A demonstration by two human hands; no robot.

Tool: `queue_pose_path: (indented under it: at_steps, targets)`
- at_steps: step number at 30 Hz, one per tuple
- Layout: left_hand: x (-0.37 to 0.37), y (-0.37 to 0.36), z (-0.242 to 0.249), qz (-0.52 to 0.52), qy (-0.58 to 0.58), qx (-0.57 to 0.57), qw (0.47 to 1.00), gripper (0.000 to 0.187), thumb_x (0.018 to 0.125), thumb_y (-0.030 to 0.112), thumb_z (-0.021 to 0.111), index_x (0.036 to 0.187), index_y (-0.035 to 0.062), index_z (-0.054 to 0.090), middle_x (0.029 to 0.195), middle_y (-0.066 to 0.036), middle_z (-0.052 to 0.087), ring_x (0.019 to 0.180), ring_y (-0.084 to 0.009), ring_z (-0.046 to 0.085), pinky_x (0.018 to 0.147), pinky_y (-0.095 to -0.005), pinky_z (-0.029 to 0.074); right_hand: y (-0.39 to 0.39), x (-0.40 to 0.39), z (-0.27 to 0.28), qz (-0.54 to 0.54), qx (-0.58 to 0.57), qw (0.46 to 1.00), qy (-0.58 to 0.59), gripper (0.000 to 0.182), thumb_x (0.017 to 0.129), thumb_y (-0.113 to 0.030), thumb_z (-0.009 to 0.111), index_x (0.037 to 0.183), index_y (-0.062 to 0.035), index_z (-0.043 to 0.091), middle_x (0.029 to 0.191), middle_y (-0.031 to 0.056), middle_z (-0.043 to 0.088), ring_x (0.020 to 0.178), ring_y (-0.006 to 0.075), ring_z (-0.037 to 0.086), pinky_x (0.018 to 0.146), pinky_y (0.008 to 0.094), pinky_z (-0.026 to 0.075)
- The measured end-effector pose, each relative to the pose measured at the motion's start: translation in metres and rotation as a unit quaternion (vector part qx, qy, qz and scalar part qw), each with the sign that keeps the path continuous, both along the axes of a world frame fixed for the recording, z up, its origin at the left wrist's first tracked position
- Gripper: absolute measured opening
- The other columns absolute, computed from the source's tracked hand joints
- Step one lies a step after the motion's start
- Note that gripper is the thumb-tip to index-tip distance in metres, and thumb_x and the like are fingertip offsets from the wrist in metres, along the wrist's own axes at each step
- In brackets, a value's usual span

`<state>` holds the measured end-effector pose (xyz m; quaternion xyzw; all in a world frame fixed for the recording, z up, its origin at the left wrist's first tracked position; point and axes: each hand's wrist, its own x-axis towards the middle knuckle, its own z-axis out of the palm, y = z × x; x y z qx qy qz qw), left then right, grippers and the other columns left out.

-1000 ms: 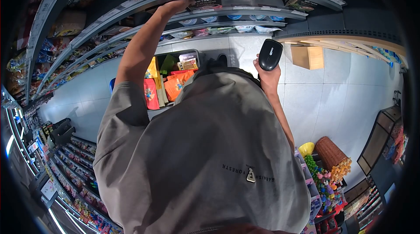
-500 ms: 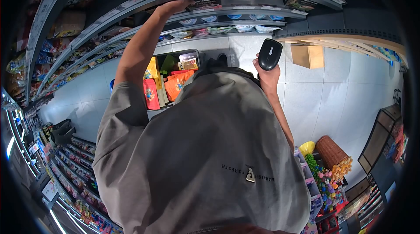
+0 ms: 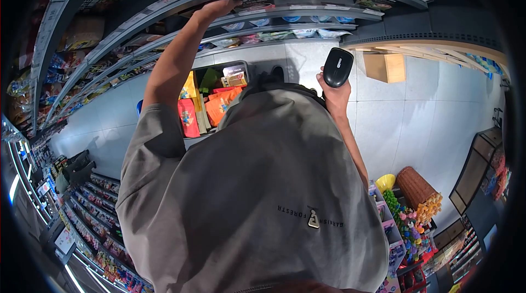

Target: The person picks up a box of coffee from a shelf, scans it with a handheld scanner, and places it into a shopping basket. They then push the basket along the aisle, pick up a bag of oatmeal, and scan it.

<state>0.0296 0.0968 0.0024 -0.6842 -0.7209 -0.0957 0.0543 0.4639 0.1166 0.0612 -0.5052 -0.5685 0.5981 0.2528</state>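
Note:
My left hand point(image 3: 220, 7) reaches in between two shelf levels, under a strip of price labels. Its fingertips are hidden beside a dark printed box point(image 3: 257, 1) in a row of similar boxes, so I cannot tell what they hold. On the right, over the floor, my right hand point(image 3: 335, 92) is closed round the grip of a black handheld scanner point(image 3: 338, 67), whose rounded head faces up. Beneath my left arm stands a dark crate point(image 3: 245, 66) filled with orange, red, yellow and green packs and small boxes.
Lower shelf levels point(image 3: 285, 18) hold bowls and bags. A wooden box point(image 3: 385, 68) stands on the tiled floor beside a wood-edged rack point(image 3: 433, 46). Behind on the right are a wicker basket point(image 3: 416, 186) and colourful goods; packed shelves point(image 3: 98, 205) line the left rear.
The view has shifted very slightly, with the shelves a touch higher in the picture. Both hands keep their positions, one at the shelf and one on the scanner.

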Motion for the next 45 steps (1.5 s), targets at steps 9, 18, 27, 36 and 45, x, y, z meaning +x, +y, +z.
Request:
queue_pose_path:
  at_steps: [9, 18, 27, 36, 45]
  targets:
    - [0.060, -0.031, 0.028, 0.162, -0.173, 0.039, 0.971, 0.040, 0.080, 0.021, 0.063, 0.118, 0.0102, 0.053, 0.112, -0.017, 0.055, 0.110, -0.0371, 0.048, 0.093, -0.0432, 0.038, 0.001, 0.017, -0.009, -0.002, 0.016, 1.000, 0.015, 0.028, 0.075, -0.003, 0.071, 0.100, 0.0022, 0.060, 0.093, 0.0070, 0.066, 0.081, 0.0106, 0.060, 0.075, 0.0251, 0.047]
    - [0.207, -0.159, -0.089, 0.326, -0.308, 0.071, 0.891, 0.033, 0.074, 0.004, 0.062, 0.106, 0.0019, 0.056, 0.111, -0.021, 0.053, 0.107, -0.0379, 0.049, 0.091, -0.0425, 0.041, 0.010, 0.041, -0.001, 0.045, 0.022, 0.998, -0.024, 0.026, 0.076, -0.006, 0.070, 0.099, 0.0026, 0.061, 0.091, 0.0067, 0.066, 0.082, 0.0111, 0.060, 0.076, 0.0256, 0.047]
    - [0.299, -0.345, -0.272, 0.289, -0.344, -0.378, 0.810, 0.019, 0.075, 0.023, 0.063, 0.082, 0.0058, 0.068, 0.081, -0.015, 0.066, 0.074, -0.0300, 0.064, 0.064, -0.0392, 0.049, 0.022, 0.073, -0.002, 0.098, 0.000, 0.994, -0.055, 0.028, 0.075, -0.011, 0.073, 0.098, 0.0013, 0.062, 0.090, 0.0061, 0.067, 0.081, 0.0113, 0.060, 0.076, 0.0259, 0.047]
    - [0.362, -0.289, -0.181, 0.304, -0.304, -0.310, 0.848, 0.019, 0.073, 0.015, 0.053, 0.082, 0.0046, 0.066, 0.082, -0.018, 0.065, 0.083, -0.0335, 0.064, 0.068, -0.0432, 0.051, 0.021, 0.111, -0.037, 0.159, -0.018, 0.986, -0.044, 0.030, 0.071, -0.012, 0.075, 0.092, 0.0014, 0.058, 0.079, 0.0061, 0.065, 0.074, 0.0118, 0.060, 0.070, 0.0268, 0.047]
    - [0.397, -0.311, -0.167, 0.415, -0.434, -0.296, 0.743, 0.041, 0.076, 0.041, 0.059, 0.083, 0.0027, 0.069, 0.084, -0.022, 0.065, 0.082, -0.0342, 0.064, 0.070, -0.0416, 0.049, 0.026, 0.135, -0.048, 0.168, -0.052, 0.984, -0.030, 0.032, 0.071, -0.012, 0.074, 0.093, 0.0027, 0.057, 0.079, 0.0060, 0.064, 0.074, 0.0122, 0.059, 0.069, 0.0268, 0.047]
